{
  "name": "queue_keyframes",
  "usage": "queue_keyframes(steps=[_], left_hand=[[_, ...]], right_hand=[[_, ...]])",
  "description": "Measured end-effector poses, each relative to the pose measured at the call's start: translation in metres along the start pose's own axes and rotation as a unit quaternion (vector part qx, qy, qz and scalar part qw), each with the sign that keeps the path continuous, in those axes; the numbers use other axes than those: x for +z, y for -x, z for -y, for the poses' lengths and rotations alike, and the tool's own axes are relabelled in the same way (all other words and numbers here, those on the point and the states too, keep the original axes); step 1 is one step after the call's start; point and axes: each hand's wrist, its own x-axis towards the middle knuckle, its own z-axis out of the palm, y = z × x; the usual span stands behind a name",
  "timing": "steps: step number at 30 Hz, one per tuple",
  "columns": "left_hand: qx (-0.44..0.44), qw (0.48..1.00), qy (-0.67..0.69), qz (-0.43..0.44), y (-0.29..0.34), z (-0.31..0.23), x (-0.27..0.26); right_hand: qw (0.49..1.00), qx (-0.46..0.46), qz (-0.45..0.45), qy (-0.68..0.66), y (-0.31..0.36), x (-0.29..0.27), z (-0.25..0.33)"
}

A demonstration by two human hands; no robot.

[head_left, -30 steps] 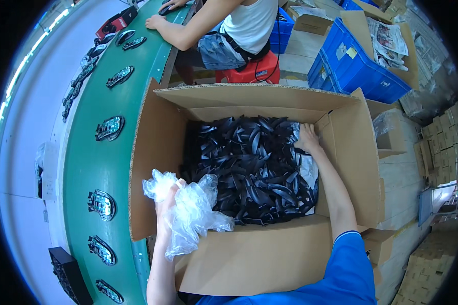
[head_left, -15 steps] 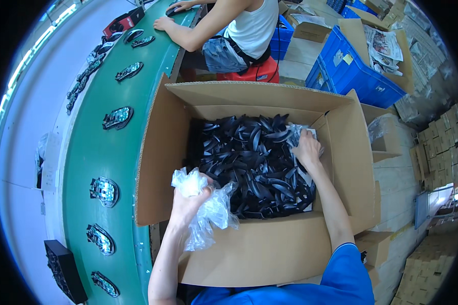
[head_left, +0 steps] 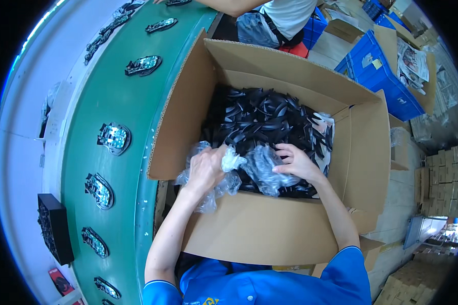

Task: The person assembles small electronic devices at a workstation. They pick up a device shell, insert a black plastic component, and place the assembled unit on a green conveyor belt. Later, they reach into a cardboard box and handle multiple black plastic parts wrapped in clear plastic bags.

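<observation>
A large open cardboard box [head_left: 269,229] stands in front of me, holding a heap of black curved plastic pieces [head_left: 264,109]. Over the near left part of the heap, my left hand [head_left: 207,170] grips crumpled clear plastic bags [head_left: 226,185], and a whitish bunched end pokes out beside its fingers. My right hand [head_left: 297,163] has its curved fingers and thumb at another clear plastic bag [head_left: 267,170], which spans the gap between my hands above the black pieces. The bag partly hides the fingertips' contact.
Left of the box runs a green conveyor belt [head_left: 91,147] carrying a row of mouse-like circuit assemblies [head_left: 113,138]. A black box [head_left: 55,229] of small parts stands beyond it. A co-worker [head_left: 285,23] sits ahead; blue crates [head_left: 387,76] stand far right.
My right hand has brought the clear bag from the box's right side to the middle, near my left hand. My left hand has moved slightly up and right. The view has shifted.
</observation>
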Motion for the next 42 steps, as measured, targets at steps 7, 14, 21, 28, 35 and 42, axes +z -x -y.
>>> queue_keyframes(steps=[7,14,21,28,35,42], left_hand=[[0.031,0.999,-0.016,0.001,0.003,0.003,0.001],[0.189,0.977,-0.029,0.095,0.014,-0.027,0.011],[0.239,0.961,-0.085,0.11,0.007,-0.059,0.049],[0.159,0.985,-0.017,0.067,0.006,-0.045,0.029],[0.017,0.979,0.203,-0.004,0.008,-0.035,0.008],[0.076,0.99,0.028,0.12,0.018,-0.04,-0.006]], right_hand=[[0.993,0.038,-0.103,-0.047,0.031,-0.021,-0.01],[0.936,-0.147,-0.086,0.307,0.066,0.006,-0.002],[0.955,-0.199,-0.101,0.195,0.053,0.004,0.006],[0.987,-0.117,-0.106,-0.011,0.049,-0.006,0.01],[0.982,-0.12,-0.148,-0.005,0.058,-0.006,0.03],[0.921,-0.022,0.131,0.366,0.08,-0.009,0.038]])
